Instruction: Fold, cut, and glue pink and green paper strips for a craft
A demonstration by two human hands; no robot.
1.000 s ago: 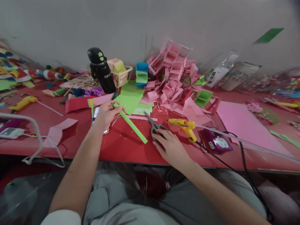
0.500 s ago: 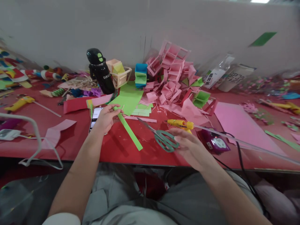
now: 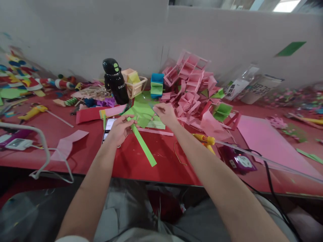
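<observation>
L hand (image 3: 121,130) pinches green strip (image 3: 143,143), loose end slanting twd red table's (image 3: 128,164) front edge. R hand (image 3: 164,115) by green sheet (image 3: 140,112), nearer back edge; fingers bunched, can't tell on what. Phone (image 3: 109,125) beside L hand.

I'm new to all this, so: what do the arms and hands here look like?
A person's, not a machine's: left hand and right hand ungloved, forearms bare, no watch or cables on them. A pale sleeve edge shows on the left arm; none shows on the right.
</observation>
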